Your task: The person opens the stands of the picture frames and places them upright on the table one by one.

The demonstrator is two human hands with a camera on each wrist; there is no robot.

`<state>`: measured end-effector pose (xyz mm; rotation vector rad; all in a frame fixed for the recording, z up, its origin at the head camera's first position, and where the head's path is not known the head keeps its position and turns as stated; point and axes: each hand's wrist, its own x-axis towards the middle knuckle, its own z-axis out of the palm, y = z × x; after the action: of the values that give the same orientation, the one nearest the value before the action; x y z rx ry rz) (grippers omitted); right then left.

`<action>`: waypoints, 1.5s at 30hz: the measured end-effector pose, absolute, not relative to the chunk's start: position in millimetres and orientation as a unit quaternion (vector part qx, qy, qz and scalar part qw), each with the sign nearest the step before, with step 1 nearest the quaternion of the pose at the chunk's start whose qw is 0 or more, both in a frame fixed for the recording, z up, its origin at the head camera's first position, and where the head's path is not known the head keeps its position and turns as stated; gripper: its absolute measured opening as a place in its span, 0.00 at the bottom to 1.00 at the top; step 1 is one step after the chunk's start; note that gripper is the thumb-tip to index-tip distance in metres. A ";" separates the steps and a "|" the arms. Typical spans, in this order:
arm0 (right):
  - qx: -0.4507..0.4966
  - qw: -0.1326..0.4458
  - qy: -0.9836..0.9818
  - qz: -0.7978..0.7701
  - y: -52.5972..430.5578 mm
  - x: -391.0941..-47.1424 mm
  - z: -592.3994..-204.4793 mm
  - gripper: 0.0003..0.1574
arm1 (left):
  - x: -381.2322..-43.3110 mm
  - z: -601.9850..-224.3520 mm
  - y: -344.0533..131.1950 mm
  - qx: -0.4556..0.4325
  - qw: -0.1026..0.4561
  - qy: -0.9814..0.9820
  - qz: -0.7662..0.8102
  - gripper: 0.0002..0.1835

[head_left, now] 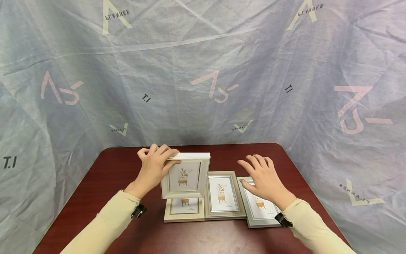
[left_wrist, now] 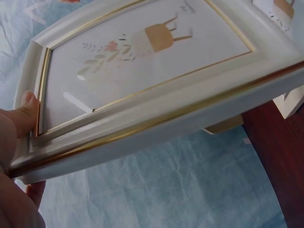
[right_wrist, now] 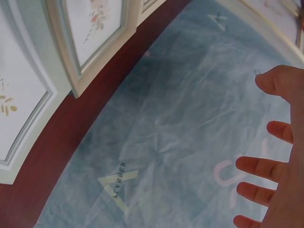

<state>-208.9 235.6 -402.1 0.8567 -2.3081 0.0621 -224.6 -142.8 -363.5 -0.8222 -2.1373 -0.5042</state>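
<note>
My left hand grips a white picture frame by its upper left corner, thumb on the front and fingers behind. In the left wrist view the held picture frame has gold trim and a potted-plant print. It is raised and tilted upright, covering the upper part of a cream picture frame on the table. Beside that lie a beige picture frame and a pale green-grey picture frame. Above the green-grey one hovers my right hand, fingers spread and holding nothing.
The dark red table carries the frames in a row near its middle front. A grey-blue printed cloth hangs behind the table and along both sides.
</note>
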 end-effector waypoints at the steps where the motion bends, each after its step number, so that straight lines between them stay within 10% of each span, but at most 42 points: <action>1: 0.331 0.335 -0.882 0.025 234.2 -207.5 -402.2 0.35 | -224.8 -363.1 -142.5 -0.318 0.385 -0.843 -0.199 0.14; 45: 0.278 0.313 -0.901 0.118 117.2 -214.9 -442.7 0.38 | -227.1 -360.6 -145.5 -0.242 0.352 -0.871 -0.244 0.14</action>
<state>-214.9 117.2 -442.7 0.7319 -2.3748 0.3101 -227.1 -145.5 -360.6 -0.6262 -2.2536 -0.6310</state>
